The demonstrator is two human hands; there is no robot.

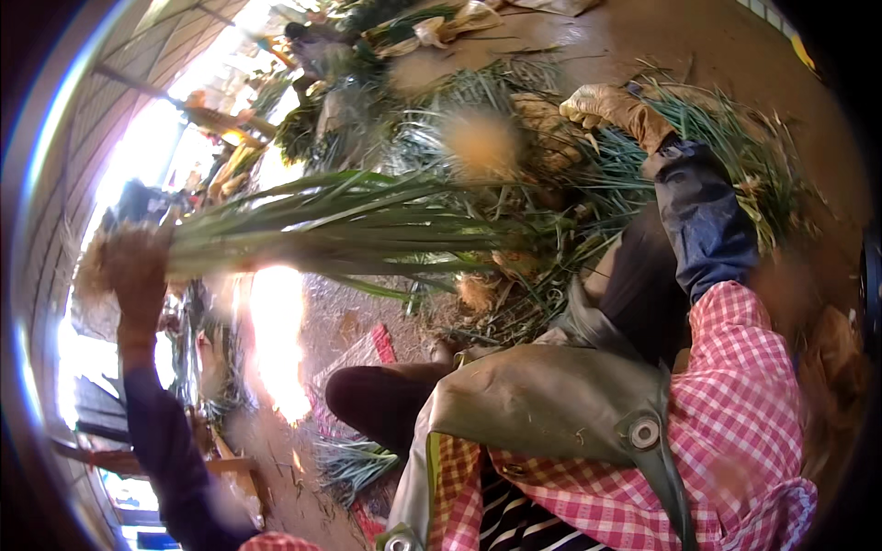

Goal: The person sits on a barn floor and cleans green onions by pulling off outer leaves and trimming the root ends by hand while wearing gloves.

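Note:
My left hand [140, 257] is raised at the far left, closed round the root end of a big bunch of green onions [340, 230]. The long leaves stretch level to the right, and the pale roots stick out beyond my fist, somewhat blurred. My right hand [602, 106], in a soiled yellowish glove, is out at the upper right above a heap of loose green onions [629, 170]. Its fingers curl downward; whatever may be between them is hidden. The heap lies on the floor in front of my knees, tangled with dry, yellowed leaves.
More green onions [354, 464] lie beside my knee on a red-edged sack [354, 358]. Further piles of greens [340, 119] stand toward the back left. A low wooden stool or frame [234, 468] is near my left arm. My olive apron [542, 395] covers my lap.

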